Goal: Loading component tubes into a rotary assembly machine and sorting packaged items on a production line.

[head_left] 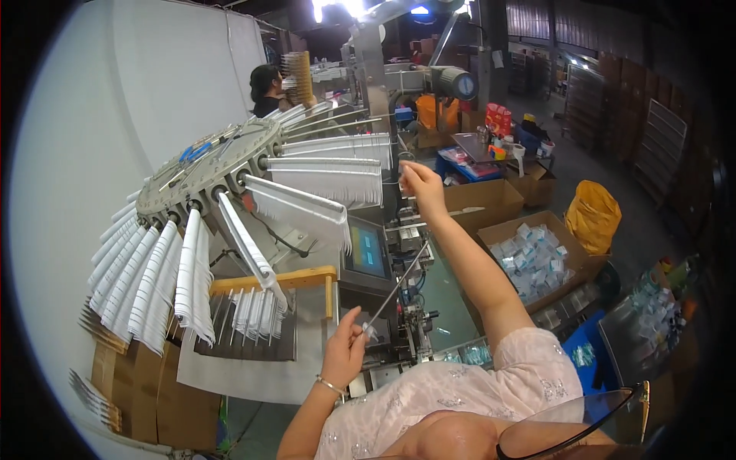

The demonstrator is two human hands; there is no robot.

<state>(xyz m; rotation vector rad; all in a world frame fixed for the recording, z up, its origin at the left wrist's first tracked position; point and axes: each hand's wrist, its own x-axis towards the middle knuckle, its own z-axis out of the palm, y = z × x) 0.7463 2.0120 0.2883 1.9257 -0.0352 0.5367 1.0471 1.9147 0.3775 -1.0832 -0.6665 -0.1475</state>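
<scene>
The left hand (344, 346), below the screen (366, 245), pinches the lower end of 1 thin metal rod (395, 287), which slants up past the screen's right side. The right hand (423, 188), above and right of the screen, has bunched fingers; I cannot tell whether they hold anything.

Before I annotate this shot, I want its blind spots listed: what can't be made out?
All in the head view:
Right hand: whether its fingertips hold anything is too small to tell.
Co-worker: lower body hidden behind the wheel-shaped machine.
Heaped packets: lower ones covered by upper ones.
Screen: lettering too small to read.
Eyeglasses: cut off by the lower edge.
</scene>
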